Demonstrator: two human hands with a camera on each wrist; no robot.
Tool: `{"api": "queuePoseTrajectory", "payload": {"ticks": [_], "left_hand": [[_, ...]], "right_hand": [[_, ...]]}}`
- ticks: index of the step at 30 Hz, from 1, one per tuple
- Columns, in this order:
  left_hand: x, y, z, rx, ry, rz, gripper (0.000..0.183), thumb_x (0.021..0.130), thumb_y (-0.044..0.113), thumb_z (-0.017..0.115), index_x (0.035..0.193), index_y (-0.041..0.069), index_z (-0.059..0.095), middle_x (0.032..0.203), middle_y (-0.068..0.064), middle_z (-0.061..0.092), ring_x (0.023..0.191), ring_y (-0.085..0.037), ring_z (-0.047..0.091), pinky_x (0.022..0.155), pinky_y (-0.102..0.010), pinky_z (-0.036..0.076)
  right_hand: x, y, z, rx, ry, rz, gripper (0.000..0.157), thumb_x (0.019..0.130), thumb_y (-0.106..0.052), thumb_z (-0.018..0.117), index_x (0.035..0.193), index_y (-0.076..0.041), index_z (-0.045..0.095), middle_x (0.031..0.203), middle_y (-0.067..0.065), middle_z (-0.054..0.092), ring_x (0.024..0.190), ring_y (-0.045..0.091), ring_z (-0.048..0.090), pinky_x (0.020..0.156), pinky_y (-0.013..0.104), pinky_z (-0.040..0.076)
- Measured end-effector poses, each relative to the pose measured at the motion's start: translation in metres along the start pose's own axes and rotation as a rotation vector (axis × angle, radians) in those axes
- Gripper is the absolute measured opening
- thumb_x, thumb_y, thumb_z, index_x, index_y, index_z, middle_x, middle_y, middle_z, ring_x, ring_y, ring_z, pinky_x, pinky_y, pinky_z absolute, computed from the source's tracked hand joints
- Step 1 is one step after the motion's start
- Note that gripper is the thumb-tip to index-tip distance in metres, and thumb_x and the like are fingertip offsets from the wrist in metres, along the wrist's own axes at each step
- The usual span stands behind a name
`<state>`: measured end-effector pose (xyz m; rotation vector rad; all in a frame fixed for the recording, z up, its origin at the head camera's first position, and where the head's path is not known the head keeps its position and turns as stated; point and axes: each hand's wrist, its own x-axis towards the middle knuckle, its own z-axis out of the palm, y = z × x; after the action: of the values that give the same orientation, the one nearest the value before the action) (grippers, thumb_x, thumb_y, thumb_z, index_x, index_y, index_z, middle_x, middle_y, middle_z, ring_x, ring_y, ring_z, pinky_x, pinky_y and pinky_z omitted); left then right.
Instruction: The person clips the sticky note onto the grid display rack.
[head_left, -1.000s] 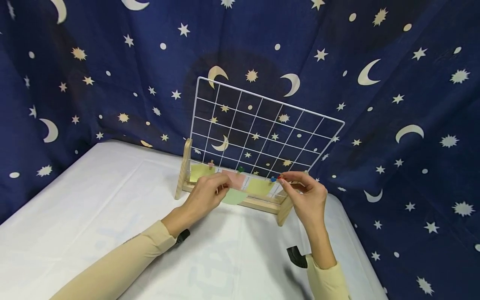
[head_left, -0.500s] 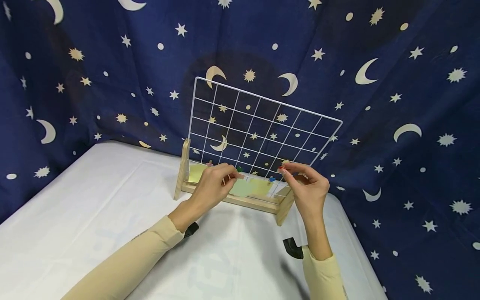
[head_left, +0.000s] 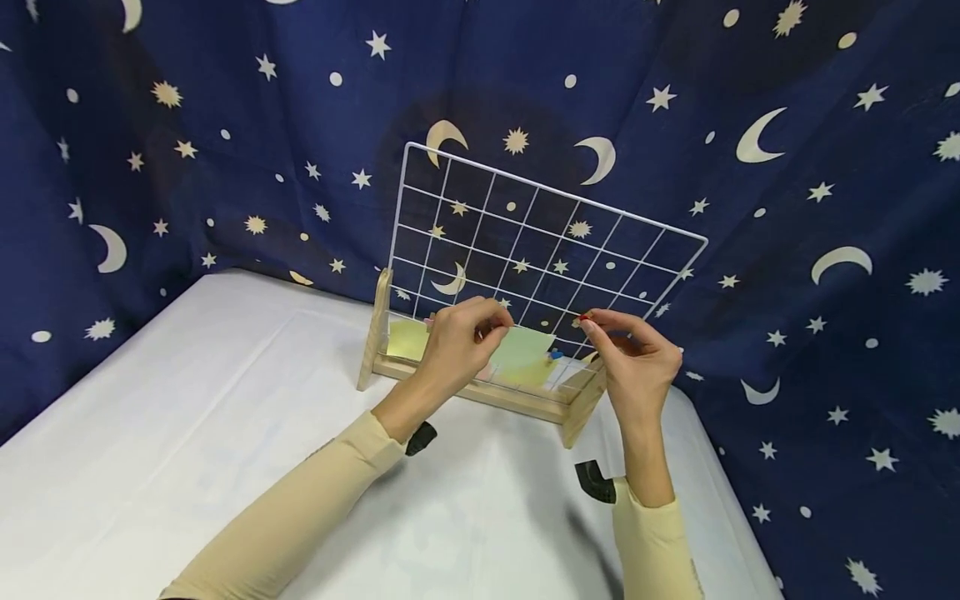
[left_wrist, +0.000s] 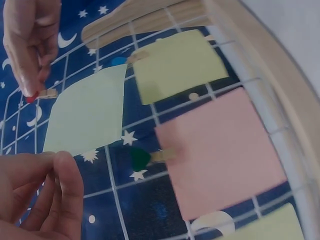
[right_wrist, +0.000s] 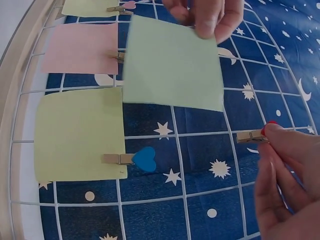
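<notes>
My left hand (head_left: 463, 342) pinches a pale green sticky note (right_wrist: 172, 65) by one edge, holding it in front of the white wire grid (head_left: 555, 191). Between thumb and fingertips of my right hand (head_left: 641, 362) is a small wooden clothespin (right_wrist: 250, 136) with a red ornament, apart from the note. Lower on the grid, a pink note (left_wrist: 222, 152) hangs from a clothespin with a green heart (left_wrist: 140, 158). Beside it a yellow note (right_wrist: 77, 135) is clipped by a clothespin with a blue heart (right_wrist: 145, 159). Another yellow note (head_left: 407, 339) is at the grid's left end.
The grid stands in a wooden base (head_left: 517, 401) with upright side pieces, on a table with a white cloth (head_left: 247, 400). A dark blue curtain (head_left: 285, 108) with moons and stars hangs close behind and along the right.
My left hand has raised the green note up and to the right across the grid, now overlapping the yellow note in the head view. My right hand has lifted the red clothespin slightly.
</notes>
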<state>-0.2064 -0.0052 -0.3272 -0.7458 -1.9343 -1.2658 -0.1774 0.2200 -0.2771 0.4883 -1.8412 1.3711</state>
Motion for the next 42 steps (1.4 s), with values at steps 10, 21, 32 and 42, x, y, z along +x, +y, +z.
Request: {"api": "queuePoseTrajectory", "payload": {"ticks": [10,21,32,42], "left_hand": [[0.017,0.001,0.007,-0.018,0.049,-0.029,0.010,0.093,-0.002,0.074,0.090,0.007,0.076,0.081,-0.002,0.071,0.066,-0.012,0.058,0.063,-0.022,0.047],[0.030,0.004,0.017,-0.032,0.062,-0.071,0.010,0.090,0.001,0.080,0.096,0.007,0.075,0.087,-0.004,0.077,0.070,-0.013,0.069,0.068,-0.023,0.056],[0.034,0.000,0.018,0.050,0.109,-0.029,0.009,0.091,0.001,0.078,0.092,0.008,0.073,0.084,-0.002,0.074,0.065,-0.011,0.064,0.064,-0.023,0.051],[0.035,-0.004,0.020,0.021,0.111,-0.026,0.008,0.091,0.000,0.077,0.091,0.007,0.074,0.083,-0.003,0.074,0.064,-0.012,0.062,0.062,-0.023,0.048]], "right_hand": [[0.004,0.004,0.001,-0.017,0.007,0.022,0.016,0.086,0.002,0.084,0.101,0.008,0.079,0.096,0.023,0.079,0.068,0.015,0.071,0.062,0.016,0.053],[0.011,0.012,-0.001,-0.038,0.037,0.021,0.017,0.085,0.002,0.085,0.101,0.006,0.080,0.095,0.020,0.079,0.073,0.013,0.075,0.063,0.016,0.055],[0.012,0.006,0.008,-0.024,0.040,0.008,0.015,0.086,0.004,0.083,0.100,0.009,0.079,0.095,0.022,0.079,0.080,0.011,0.077,0.074,0.018,0.059],[0.012,0.008,0.010,-0.028,0.087,0.027,0.015,0.086,0.002,0.084,0.099,0.008,0.080,0.094,0.020,0.080,0.077,0.012,0.076,0.074,0.018,0.059]]}}
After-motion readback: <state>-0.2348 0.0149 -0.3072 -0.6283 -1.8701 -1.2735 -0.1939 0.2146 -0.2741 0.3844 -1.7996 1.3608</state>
